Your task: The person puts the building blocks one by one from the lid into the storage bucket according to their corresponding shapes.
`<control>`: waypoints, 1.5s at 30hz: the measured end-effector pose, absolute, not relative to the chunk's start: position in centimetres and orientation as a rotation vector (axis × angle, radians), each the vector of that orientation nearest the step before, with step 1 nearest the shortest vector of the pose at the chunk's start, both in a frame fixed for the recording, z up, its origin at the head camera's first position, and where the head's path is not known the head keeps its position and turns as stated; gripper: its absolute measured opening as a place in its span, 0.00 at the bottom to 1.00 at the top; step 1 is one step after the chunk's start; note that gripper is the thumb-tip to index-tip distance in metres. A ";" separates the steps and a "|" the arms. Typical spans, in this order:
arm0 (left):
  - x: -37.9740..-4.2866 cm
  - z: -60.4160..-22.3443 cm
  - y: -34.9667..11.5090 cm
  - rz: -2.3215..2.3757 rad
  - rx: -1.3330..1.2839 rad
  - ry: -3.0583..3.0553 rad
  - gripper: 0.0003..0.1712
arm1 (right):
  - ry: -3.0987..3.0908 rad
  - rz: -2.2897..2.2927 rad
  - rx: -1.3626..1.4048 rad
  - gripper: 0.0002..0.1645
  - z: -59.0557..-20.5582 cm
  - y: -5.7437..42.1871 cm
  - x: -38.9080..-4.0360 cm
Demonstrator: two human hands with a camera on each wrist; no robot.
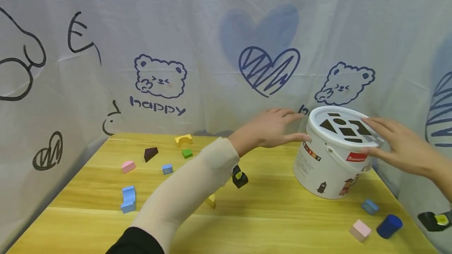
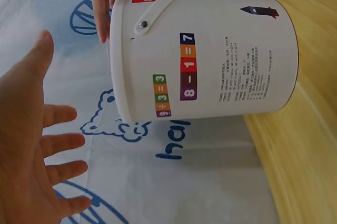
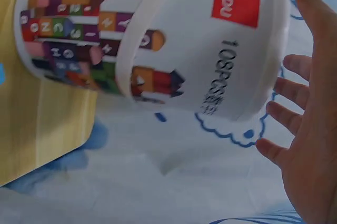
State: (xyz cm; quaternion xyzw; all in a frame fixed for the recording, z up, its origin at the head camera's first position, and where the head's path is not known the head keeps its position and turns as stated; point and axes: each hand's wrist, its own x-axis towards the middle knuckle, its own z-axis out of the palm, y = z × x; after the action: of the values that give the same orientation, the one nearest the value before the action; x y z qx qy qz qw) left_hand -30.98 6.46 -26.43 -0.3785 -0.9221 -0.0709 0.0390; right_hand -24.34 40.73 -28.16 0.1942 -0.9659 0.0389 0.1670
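A white plastic bucket (image 1: pixel 328 175) stands upright at the right of the table, its white lid (image 1: pixel 347 116) pierced with dark shaped holes. Printed sums mark one side in the left wrist view, and a thin handle hangs down. My left hand (image 1: pixel 270 130) reaches toward the bucket's left side, fingers spread and extended; a gap separates it from the lid rim in the left wrist view. At the opposite side is my right hand (image 1: pixel 406 148), with straight fingers right at the lid's edge. Neither hand grips anything.
Right of the bucket base lie a small blue block (image 1: pixel 370 207), a pink block (image 1: pixel 360 230) and a blue cylinder (image 1: pixel 389 226). Several blocks lie left, including a yellow arch (image 1: pixel 183 140) and a blue curved block (image 1: pixel 128 199). A patterned curtain (image 1: pixel 212 101) hangs behind the table.
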 end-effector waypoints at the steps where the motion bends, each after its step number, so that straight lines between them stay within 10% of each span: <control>1: -31.1 -26.4 6.8 -0.223 -1.148 -2.833 0.49 | -2.758 0.097 0.547 0.57 -28.3 40.9 -24.4; 25: -33.4 -28.4 12.4 -0.251 -1.018 -2.909 0.46 | -3.035 0.035 0.401 0.56 -28.1 42.5 -25.9; 45: -34.2 -29.0 7.8 -0.411 -1.084 -2.832 0.43 | -2.965 -0.016 0.519 0.39 -27.5 38.5 -24.2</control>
State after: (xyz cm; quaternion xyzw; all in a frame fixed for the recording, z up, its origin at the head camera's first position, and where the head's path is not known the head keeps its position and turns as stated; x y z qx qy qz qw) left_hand -34.16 7.78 -28.96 -0.3538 -0.9247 -0.1343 0.0405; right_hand -24.22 38.47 -27.46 0.1719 -0.9829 -0.0051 0.0658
